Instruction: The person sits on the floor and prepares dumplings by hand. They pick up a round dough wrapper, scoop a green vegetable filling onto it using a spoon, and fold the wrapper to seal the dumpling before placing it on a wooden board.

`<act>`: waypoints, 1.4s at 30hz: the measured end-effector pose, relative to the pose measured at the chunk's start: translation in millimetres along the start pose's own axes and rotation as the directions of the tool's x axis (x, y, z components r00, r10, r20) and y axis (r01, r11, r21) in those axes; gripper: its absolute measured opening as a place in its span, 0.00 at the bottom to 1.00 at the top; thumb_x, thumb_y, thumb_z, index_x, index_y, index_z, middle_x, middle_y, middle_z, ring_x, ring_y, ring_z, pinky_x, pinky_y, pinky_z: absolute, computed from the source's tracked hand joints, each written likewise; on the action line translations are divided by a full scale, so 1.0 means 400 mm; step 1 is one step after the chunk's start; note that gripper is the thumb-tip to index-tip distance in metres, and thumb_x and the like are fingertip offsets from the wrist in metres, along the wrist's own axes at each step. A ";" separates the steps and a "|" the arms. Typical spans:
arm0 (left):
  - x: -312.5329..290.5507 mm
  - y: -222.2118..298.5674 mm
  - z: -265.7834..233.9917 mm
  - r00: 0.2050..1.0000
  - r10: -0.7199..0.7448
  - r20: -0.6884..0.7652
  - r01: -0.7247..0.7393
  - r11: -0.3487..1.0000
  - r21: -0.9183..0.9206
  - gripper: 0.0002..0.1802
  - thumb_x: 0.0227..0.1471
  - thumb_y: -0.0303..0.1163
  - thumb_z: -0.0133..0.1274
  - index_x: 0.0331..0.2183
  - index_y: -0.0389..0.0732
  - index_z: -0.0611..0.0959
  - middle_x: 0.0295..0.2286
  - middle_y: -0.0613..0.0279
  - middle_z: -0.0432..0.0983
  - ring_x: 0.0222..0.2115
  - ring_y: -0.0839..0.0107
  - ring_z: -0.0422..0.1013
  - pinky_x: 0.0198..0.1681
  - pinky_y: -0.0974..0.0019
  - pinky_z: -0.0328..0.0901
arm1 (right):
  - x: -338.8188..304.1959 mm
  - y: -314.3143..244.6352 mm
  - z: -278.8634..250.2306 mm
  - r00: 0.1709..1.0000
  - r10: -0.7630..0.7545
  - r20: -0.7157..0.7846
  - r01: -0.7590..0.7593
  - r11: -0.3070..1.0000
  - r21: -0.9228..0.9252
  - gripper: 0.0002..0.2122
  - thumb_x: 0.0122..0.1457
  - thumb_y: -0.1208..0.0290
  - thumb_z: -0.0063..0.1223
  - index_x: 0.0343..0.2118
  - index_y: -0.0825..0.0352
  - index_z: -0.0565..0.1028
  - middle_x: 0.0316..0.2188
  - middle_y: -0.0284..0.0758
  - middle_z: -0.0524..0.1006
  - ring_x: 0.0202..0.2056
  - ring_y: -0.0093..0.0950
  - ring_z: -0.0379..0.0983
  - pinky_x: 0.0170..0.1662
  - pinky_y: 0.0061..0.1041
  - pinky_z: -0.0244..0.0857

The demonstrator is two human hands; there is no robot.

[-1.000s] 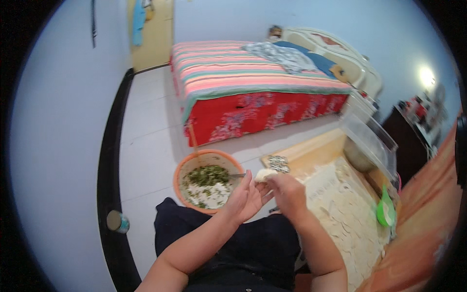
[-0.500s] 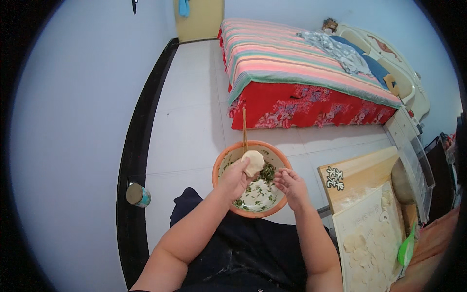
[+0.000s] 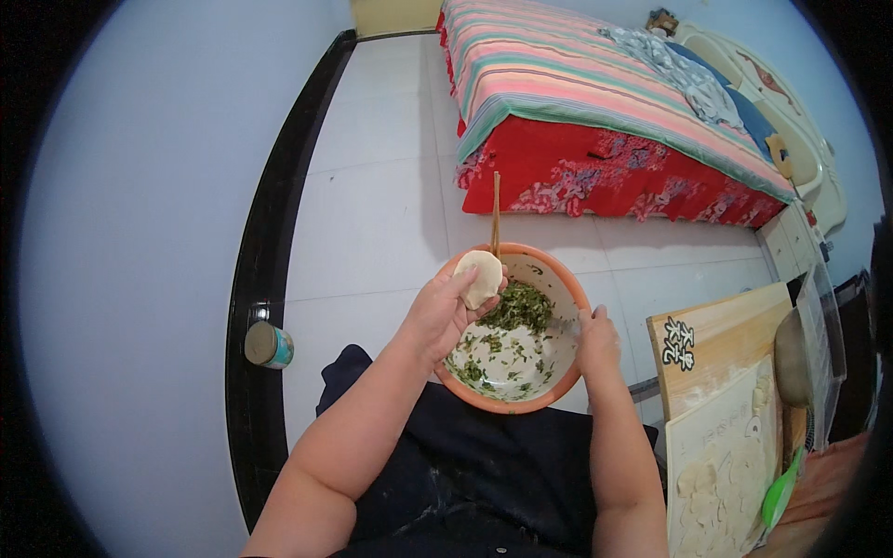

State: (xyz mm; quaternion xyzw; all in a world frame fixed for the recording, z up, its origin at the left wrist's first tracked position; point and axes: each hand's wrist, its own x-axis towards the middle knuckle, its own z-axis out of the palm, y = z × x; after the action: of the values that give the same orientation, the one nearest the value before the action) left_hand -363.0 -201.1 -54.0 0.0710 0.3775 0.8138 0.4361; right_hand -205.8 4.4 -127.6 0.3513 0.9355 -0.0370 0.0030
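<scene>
A round, pale dumpling wrapper [image 3: 478,281] lies across the fingers of my left hand [image 3: 435,321], held down by the thumb above the basin. My right hand [image 3: 598,344] is closed on the right rim of the orange-edged basin [image 3: 517,406], which sits at my lap. Chopped green filling [image 3: 523,307] is heaped on the far right side inside it, with scraps scattered over the white bottom. A pair of chopsticks [image 3: 496,212] leans up past the far rim; their lower ends are hidden behind my left hand and the wrapper.
At my right, a wooden board [image 3: 726,321] and a white sheet carry several flat wrappers [image 3: 716,493], with a green-handled tool [image 3: 779,493] beside them. A can [image 3: 269,345] stands by the left wall. Beyond the basin is a bed [image 3: 577,93] with a striped cover.
My right hand has gone from hovering over the basin to gripping its right rim. The left hand still holds the wrapper. The whole view has shifted slightly, and more filling shows.
</scene>
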 end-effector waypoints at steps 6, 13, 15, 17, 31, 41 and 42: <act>-0.022 0.013 0.006 1.000 -0.012 -0.011 0.012 1.000 0.000 0.19 0.60 0.31 0.38 0.50 0.32 0.65 0.41 0.52 0.71 0.39 0.70 0.71 0.40 0.72 0.71 | -0.016 0.001 -0.008 0.981 -0.193 0.023 0.192 0.981 0.021 0.06 0.54 0.70 0.49 0.28 0.65 0.76 0.27 0.40 0.75 0.32 0.39 0.74 0.37 0.36 0.69; -0.017 0.001 0.009 0.999 -0.046 -0.021 0.046 0.999 0.028 0.17 0.60 0.32 0.39 0.49 0.35 0.67 0.40 0.56 0.72 0.39 0.71 0.72 0.40 0.71 0.70 | -0.029 -0.046 -0.008 0.926 -0.338 -0.169 0.376 0.871 0.317 0.07 0.54 0.68 0.51 0.28 0.65 0.78 0.25 0.39 0.76 0.28 0.39 0.73 0.33 0.35 0.68; -0.017 -0.002 0.009 0.999 -0.045 -0.023 0.046 0.999 0.026 0.16 0.60 0.33 0.39 0.47 0.36 0.69 0.40 0.58 0.72 0.39 0.72 0.72 0.39 0.71 0.70 | -0.037 -0.053 -0.019 0.927 -0.318 -0.199 0.369 0.871 0.325 0.08 0.55 0.67 0.51 0.29 0.65 0.78 0.25 0.38 0.76 0.28 0.39 0.73 0.33 0.36 0.68; -0.018 -0.003 0.004 0.999 -0.041 -0.005 0.041 0.999 0.020 0.16 0.60 0.33 0.40 0.47 0.36 0.69 0.40 0.58 0.72 0.39 0.72 0.72 0.39 0.71 0.70 | -0.045 -0.056 -0.024 0.924 -0.297 -0.241 0.368 0.863 0.347 0.07 0.55 0.68 0.51 0.30 0.65 0.78 0.25 0.38 0.76 0.28 0.39 0.72 0.32 0.36 0.67; -0.015 -0.009 0.005 0.997 -0.076 -0.029 0.077 0.997 0.021 0.16 0.60 0.33 0.40 0.48 0.36 0.68 0.39 0.58 0.72 0.38 0.72 0.72 0.37 0.71 0.71 | -0.045 -0.056 0.042 0.837 -0.475 -0.272 0.545 0.763 0.347 0.07 0.53 0.71 0.53 0.34 0.65 0.78 0.26 0.36 0.76 0.32 0.36 0.71 0.36 0.33 0.66; -0.013 -0.016 -0.003 0.997 -0.078 -0.030 0.078 0.997 0.019 0.15 0.60 0.33 0.41 0.46 0.37 0.68 0.39 0.58 0.72 0.38 0.71 0.72 0.38 0.70 0.71 | -0.093 -0.065 0.008 0.916 -0.401 -0.012 0.345 0.772 0.533 0.10 0.56 0.65 0.50 0.29 0.67 0.79 0.26 0.41 0.77 0.31 0.40 0.72 0.38 0.36 0.65; -0.013 -0.015 -0.001 0.996 -0.078 -0.038 0.079 0.997 0.024 0.15 0.60 0.33 0.40 0.47 0.37 0.68 0.39 0.58 0.72 0.38 0.71 0.72 0.38 0.70 0.71 | -0.099 -0.066 0.008 0.911 -0.411 0.036 0.323 0.766 0.556 0.11 0.57 0.64 0.49 0.28 0.67 0.79 0.25 0.41 0.77 0.31 0.40 0.72 0.38 0.35 0.65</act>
State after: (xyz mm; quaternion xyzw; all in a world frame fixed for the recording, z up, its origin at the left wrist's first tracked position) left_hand -355.9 -203.2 -57.3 0.0466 0.3982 0.7924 0.4599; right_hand -193.5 -41.4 -127.7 0.1435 0.9343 -0.3250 -0.0300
